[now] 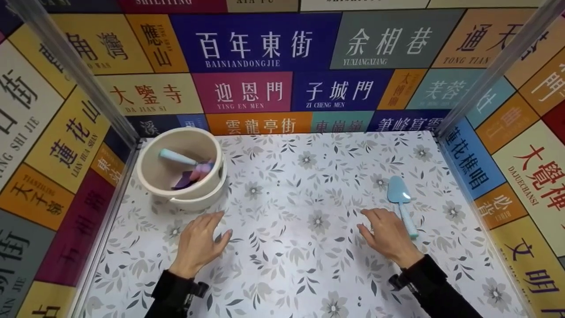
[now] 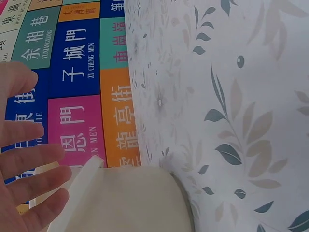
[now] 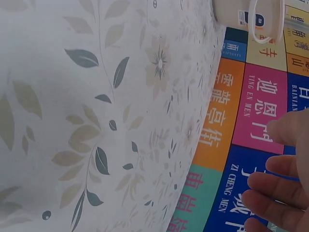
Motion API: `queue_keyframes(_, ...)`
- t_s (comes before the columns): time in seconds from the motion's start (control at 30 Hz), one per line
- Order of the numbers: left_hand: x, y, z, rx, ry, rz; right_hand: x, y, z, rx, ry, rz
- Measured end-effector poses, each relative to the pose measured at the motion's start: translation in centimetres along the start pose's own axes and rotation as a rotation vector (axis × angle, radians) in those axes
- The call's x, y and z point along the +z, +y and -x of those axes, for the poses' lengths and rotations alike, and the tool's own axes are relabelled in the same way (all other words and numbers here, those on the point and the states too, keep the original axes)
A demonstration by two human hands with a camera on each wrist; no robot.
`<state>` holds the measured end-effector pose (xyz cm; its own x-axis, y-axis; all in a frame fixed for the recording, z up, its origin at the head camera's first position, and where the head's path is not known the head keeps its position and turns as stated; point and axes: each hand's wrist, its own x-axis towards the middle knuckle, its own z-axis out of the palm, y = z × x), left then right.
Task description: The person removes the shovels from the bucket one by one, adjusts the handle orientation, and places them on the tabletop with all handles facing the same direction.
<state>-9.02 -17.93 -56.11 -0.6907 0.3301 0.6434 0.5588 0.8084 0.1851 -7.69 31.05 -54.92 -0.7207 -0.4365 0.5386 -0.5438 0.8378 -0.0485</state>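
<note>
My left hand [image 1: 201, 243] hovers near the front of a cream bucket [image 1: 152, 170], fingers relaxed and holding nothing. Inside the bucket lie a tool with a pale blue handle [image 1: 178, 156], a pink piece [image 1: 204, 168] and a purple piece [image 1: 182, 180]. The left wrist view shows the spread left fingers beside the bucket's wall [image 2: 135, 203]. On the right, my right hand [image 1: 388, 234] is beside a light blue toy shovel [image 1: 398, 190], whose handle points toward me. Its fingers are loosely bent with nothing between them.
A white tablecloth [image 1: 282, 185] with grey leaves and flowers covers the table. Panels with colourful printed characters [image 1: 256, 42] stand at the back and both sides. Clear upright edging [image 1: 499, 66] runs along the corners. The bucket has a white handle [image 3: 256, 24].
</note>
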Motion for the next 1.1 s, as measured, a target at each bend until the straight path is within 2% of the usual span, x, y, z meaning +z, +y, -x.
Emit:
queue_keyframes(0.17, -0.3, 0.0, -0.6, 0.007, -0.004, 0.004, 0.1, -0.8, 0.4, 0.003, -0.020, 0.006)
queue_keyframes(0.33, -1.1, -0.4, -1.9, 0.023, -0.003, -0.004, 0.0, -1.0, 0.5, 0.013, -0.032, 0.007)
queue_keyframes(0.5, -2.6, -1.3, -4.4, 0.049, 0.017, -0.017, -0.1, -1.1, 0.5, 0.023, -0.048, 0.003)
queue_keyframes(0.6, -3.7, -2.2, -6.3, 0.039, 0.024, -0.001, -0.2, -1.2, 0.5, 0.026, -0.052, 0.001)
queue_keyframes(0.73, -5.0, -3.7, -8.8, -0.024, -0.002, 0.021, -0.3, -1.2, 0.4, 0.025, -0.050, -0.001)
queue_keyframes(0.87, -6.0, -5.1, -10.9, -0.116, -0.066, 0.045, -0.3, -1.1, 0.4, 0.025, -0.044, 0.002)
queue_keyframes(0.97, -6.3, -6.0, -12.2, -0.199, -0.152, 0.054, -0.3, -1.0, 0.4, 0.024, -0.041, 0.004)
queue_keyframes(1.1, -6.3, -7.3, -13.2, -0.304, -0.302, 0.038, -0.3, -1.0, 0.4, 0.023, -0.044, 0.000)
